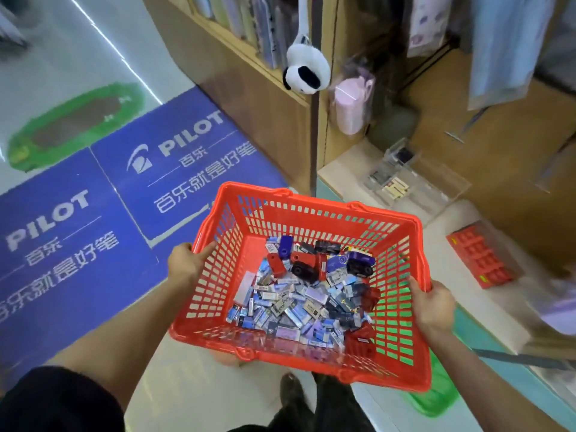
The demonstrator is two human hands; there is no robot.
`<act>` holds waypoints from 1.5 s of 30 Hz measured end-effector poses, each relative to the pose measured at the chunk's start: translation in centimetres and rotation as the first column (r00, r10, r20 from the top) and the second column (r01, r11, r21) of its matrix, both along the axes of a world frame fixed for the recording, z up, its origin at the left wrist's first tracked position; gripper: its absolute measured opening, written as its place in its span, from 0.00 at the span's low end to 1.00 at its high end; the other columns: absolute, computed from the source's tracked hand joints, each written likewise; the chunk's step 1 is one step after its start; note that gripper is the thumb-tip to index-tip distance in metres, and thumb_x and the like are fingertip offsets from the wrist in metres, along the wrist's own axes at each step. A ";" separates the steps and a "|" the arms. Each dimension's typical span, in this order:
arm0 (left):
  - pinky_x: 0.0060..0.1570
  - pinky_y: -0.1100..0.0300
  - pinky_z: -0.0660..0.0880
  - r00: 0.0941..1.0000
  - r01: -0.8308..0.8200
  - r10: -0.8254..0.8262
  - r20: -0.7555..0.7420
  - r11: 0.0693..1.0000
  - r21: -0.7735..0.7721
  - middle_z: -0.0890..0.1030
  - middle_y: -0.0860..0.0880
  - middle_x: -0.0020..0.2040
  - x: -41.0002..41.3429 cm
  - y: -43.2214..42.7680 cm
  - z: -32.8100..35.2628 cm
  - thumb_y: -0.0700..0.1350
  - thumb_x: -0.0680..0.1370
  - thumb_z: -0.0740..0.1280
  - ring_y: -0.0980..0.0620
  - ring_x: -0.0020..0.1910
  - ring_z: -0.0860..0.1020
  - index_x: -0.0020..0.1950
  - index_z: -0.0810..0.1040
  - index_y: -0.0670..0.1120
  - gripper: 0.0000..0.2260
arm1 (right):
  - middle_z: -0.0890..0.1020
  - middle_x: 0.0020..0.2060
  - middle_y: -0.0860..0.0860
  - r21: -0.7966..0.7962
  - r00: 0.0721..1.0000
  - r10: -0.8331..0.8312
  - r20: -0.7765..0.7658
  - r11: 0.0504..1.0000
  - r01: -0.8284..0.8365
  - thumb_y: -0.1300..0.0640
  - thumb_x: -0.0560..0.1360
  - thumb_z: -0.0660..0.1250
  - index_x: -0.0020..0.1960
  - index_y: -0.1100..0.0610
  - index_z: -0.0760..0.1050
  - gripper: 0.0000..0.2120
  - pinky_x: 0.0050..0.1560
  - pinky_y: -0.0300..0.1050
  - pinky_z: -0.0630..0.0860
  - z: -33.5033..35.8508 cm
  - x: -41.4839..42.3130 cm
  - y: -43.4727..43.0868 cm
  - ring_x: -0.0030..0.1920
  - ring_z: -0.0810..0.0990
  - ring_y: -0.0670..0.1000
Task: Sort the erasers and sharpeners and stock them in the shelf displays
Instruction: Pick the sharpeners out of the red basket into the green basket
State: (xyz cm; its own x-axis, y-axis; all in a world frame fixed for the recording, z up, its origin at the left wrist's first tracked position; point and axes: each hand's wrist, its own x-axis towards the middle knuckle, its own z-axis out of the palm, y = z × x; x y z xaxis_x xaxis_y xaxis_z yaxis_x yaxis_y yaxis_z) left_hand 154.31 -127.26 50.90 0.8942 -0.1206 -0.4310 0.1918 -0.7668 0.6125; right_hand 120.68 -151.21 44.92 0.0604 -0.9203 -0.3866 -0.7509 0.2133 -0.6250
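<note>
Hovering over blue PILOT floor mats (124, 182) beside wooden shelves (249, 76), left hand (187, 263) and right hand (433, 304) grip a red basket (314, 199) of erasers (299, 304) and sharpeners (300, 269).

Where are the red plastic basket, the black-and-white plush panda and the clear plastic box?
Red plastic basket (314, 220): head view, far wall.
Black-and-white plush panda (307, 73): head view, its head.
Clear plastic box (431, 186): head view, side wall.

The basket (314, 201) is glossy red plastic lattice. Inside it, sharpeners (276, 269) look smooth hard plastic, erasers (311, 296) shiny-wrapped. Beyond the basket: matt wood-grain shelf (486, 198), clear plastic display (430, 182), fluffy plush panda (307, 70), glossy floor (78, 51).
</note>
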 end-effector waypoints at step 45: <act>0.50 0.49 0.76 0.699 0.714 -0.710 -0.080 0.690 0.114 0.82 0.36 0.48 20.0 -31.9 -50.0 0.53 0.75 0.69 0.38 0.46 0.80 0.53 0.77 0.35 0.21 | 0.78 0.35 0.61 -0.010 0.725 -0.681 -0.101 0.730 0.684 0.50 0.77 0.64 0.39 0.63 0.72 0.17 0.30 0.44 0.62 -45.7 13.4 -1.7 0.30 0.70 0.53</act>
